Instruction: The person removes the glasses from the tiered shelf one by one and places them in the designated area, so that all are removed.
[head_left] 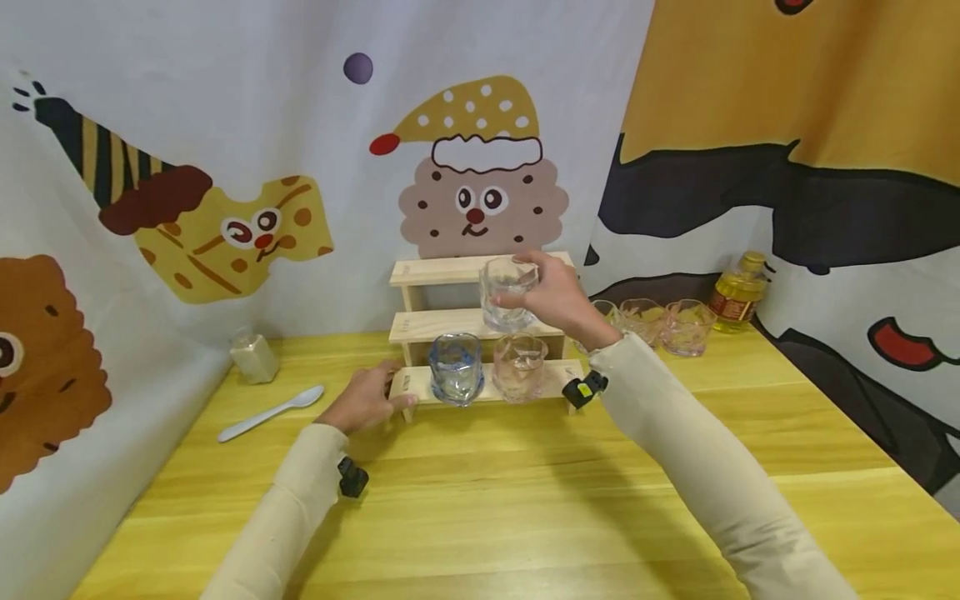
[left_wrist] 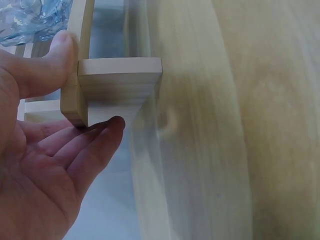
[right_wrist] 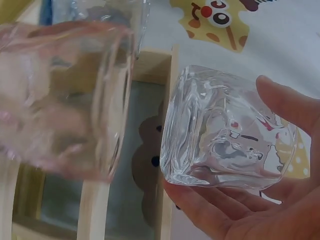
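A wooden three-step rack [head_left: 435,272] stands against the back cloth. My left hand [head_left: 365,398] grips the left end of its lowest step, thumb above and fingers beneath in the left wrist view. A clear drinking glass [right_wrist: 220,132], with wavy walls, is in my right hand [head_left: 557,293], held between thumb and fingers. In the head view this glass is upright and overlaps the middle step, its base close to that board. On the lowest step stand a blue-tinted glass [head_left: 456,375] at left and a pink-tinted glass [head_left: 519,371] to its right.
Several more glasses [head_left: 686,327] stand right of the rack, partly behind my right forearm. Beyond them is a bottle of yellow oil [head_left: 738,293]. At left, a white plastic spoon [head_left: 272,413] lies on the wood-grain table [head_left: 465,508], near a small jar [head_left: 255,358] of pale contents.
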